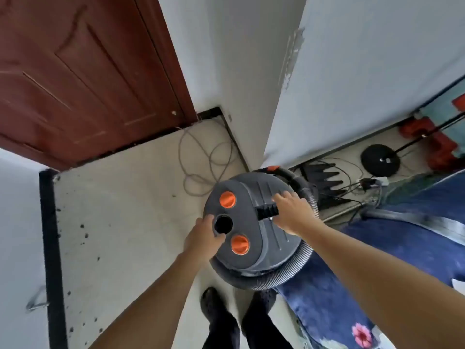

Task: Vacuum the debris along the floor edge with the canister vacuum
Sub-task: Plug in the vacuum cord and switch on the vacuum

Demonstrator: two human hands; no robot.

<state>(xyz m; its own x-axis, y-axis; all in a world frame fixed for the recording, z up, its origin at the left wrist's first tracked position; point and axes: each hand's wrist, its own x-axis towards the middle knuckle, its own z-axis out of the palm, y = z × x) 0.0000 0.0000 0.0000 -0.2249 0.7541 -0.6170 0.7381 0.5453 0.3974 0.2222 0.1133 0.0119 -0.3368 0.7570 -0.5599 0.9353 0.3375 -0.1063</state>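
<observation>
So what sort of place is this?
Probably a room in a home: a reddish-brown panelled wooden door, blue flowered fabric, and a grey round canister vacuum on the pale floor.

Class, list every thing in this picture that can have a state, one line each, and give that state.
Door: shut.
Canister vacuum: upright on the floor.
Hose: wrapped round the canister.
Grey cable: lying in loose loops.
Debris: scattered along the floor edge, not yet vacuumed.
Left hand: grips the black socket.
Right hand: grips the handle.
</observation>
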